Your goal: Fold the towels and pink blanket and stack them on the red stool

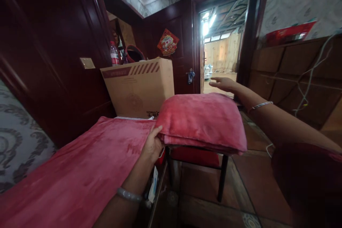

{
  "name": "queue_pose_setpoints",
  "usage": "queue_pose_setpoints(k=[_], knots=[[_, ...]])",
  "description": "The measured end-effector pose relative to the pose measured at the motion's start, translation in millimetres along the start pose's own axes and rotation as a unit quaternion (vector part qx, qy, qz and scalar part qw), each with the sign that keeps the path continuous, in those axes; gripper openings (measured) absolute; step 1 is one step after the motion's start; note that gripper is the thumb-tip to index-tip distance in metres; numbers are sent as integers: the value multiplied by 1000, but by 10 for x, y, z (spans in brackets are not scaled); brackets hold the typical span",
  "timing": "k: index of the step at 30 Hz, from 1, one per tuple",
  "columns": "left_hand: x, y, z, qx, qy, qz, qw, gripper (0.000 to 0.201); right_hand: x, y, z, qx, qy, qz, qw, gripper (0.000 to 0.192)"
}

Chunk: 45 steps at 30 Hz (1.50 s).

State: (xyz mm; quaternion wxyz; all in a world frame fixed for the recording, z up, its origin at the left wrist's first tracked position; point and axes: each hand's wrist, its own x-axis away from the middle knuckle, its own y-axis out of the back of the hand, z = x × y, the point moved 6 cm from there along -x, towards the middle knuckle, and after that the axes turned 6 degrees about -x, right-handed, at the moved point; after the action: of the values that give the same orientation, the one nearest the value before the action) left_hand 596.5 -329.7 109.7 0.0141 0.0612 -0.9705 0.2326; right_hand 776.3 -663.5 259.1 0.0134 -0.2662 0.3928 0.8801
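Note:
A folded pink-red blanket lies on a red-seated stool with black legs. My left hand grips the blanket's near left corner, thumb on top. My right hand reaches out past the blanket's far right side, flat, fingers apart, holding nothing; a bracelet is on that wrist. A second pink-red blanket is spread flat to the left, on a bed or bench.
A large cardboard box stands behind the spread blanket, with a water bottle beyond it. Dark wooden panels line the left wall. An open doorway lies ahead. Wooden cabinets with hanging cables run along the right. The floor is tiled.

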Motion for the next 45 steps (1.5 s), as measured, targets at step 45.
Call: queue_pose_setpoints(k=[45], knots=[[791,831,-172,-762,-409,-15,501,38,922,-952,1146,174,238,122,948,76]])
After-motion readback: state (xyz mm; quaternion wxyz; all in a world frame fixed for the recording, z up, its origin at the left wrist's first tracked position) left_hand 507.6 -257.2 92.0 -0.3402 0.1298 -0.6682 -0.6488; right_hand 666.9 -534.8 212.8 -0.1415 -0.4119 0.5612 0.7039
